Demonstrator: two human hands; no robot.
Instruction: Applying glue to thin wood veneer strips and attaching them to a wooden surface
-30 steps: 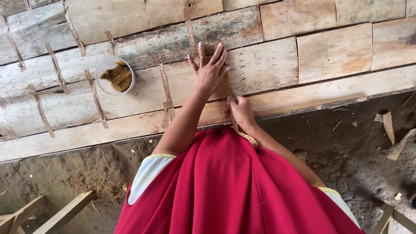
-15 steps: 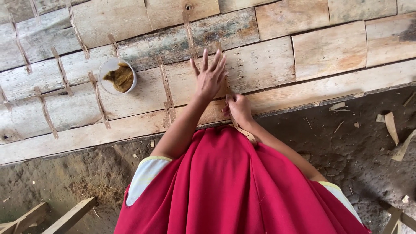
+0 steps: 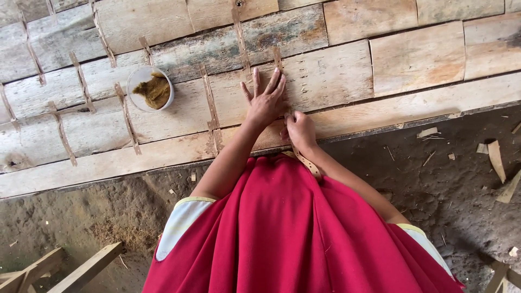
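Right grip: a thin tan strip (image 3: 306, 161) is being pinched in the closed fingers of the right hand (image 3: 300, 130), at the near edge of the planks.
Left grip: nothing is being held; the left hand (image 3: 266, 100) is being pressed flat, fingers spread wide, on the wood just beside the right hand.
Strip: it is being seen as narrow, flat and pale brown, trailing from the right hand down across the red garment (image 3: 304, 239); its upper end is being hidden by the hands.
Surface: weathered wooden planks (image 3: 407, 59) are being laid edge to edge, with other thin strips (image 3: 210, 103) being shown lying across the seams.
Bowl: a small white bowl (image 3: 150, 88) of brown paste is being shown standing on the planks, well apart to the left of the hands.
Ground: bare earth (image 3: 434, 179) scattered with wood chips is being shown below the planks.
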